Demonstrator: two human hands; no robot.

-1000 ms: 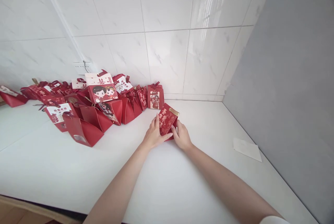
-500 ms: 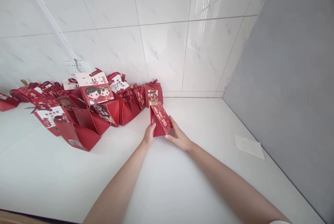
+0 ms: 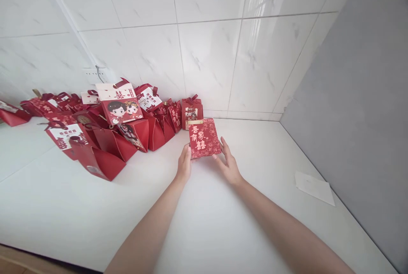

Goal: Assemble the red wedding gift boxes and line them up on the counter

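A small red gift box (image 3: 204, 138) with gold characters on its front stands upright on the white countertop (image 3: 204, 223), facing me. My left hand (image 3: 184, 166) touches its lower left edge, fingers curled against it. My right hand (image 3: 228, 164) rests at its lower right corner with the fingers stretched out and spread. Both hands flank the box near the back of the counter.
A heap of several similar red gift boxes (image 3: 105, 125) lies at the left along the tiled wall, one showing a cartoon couple (image 3: 123, 110). A white paper slip (image 3: 314, 187) lies at the right by the grey wall. A wall socket (image 3: 95, 72) sits behind the heap.
The red box was turned from tilted between my hands to standing upright with its front towards me. My right hand's fingers have loosened and spread.
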